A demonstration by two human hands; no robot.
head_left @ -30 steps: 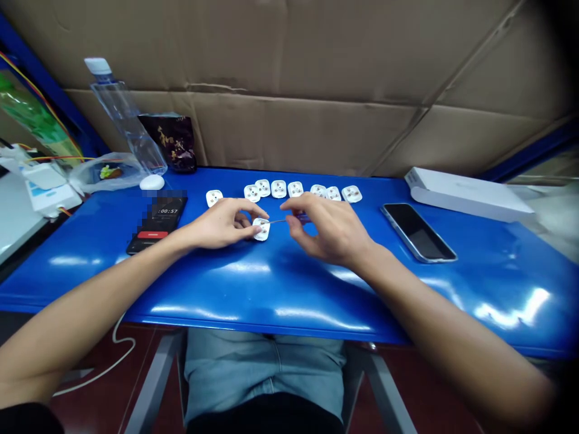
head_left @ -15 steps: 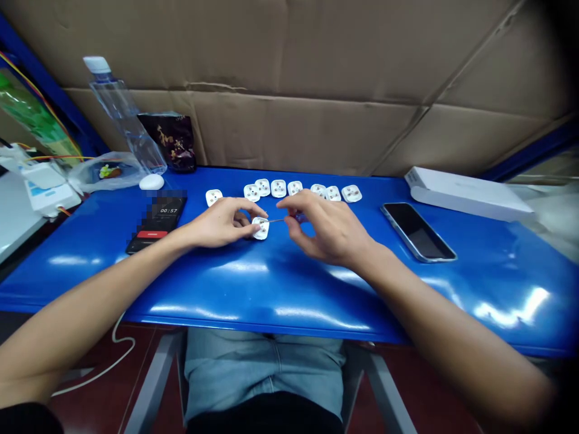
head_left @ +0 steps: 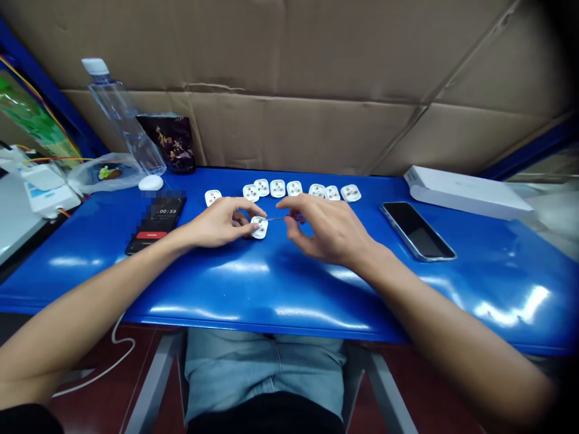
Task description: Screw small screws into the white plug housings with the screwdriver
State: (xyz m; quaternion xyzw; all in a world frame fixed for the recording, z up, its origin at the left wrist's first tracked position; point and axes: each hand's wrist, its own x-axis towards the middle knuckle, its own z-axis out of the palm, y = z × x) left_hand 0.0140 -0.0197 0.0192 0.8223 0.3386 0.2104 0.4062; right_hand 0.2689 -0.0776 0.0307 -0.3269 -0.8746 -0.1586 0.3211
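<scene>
My left hand [head_left: 221, 222] pinches a small white square plug part [head_left: 259, 228] with metal contacts in its face, held just above the blue table. Opposite it, my right hand [head_left: 328, 229] is closed around a screwdriver, whose thin metal shaft [head_left: 275, 219] points left and reaches the upper edge of that plug part. Most of the screwdriver's handle is hidden behind the fingers. Beyond both hands, several similar white plug parts [head_left: 277, 188] lie in a loose row, some touching or overlapping. One more plug part [head_left: 213, 197] sits apart at the row's left end.
On the left of the blue table [head_left: 244, 289] are a phone with a running timer [head_left: 158, 220], a round white case [head_left: 151, 182], a clear bottle [head_left: 124, 120] and a dark packet [head_left: 174, 141]. Rightward lie another phone [head_left: 417, 231] and a white box [head_left: 468, 193]. Cardboard [head_left: 316, 132] stands behind.
The timer on the phone has advanced from 57 to 59. Both hands, the plug part and the screwdriver stay in almost the same place; the whole view has shifted very slightly.
</scene>
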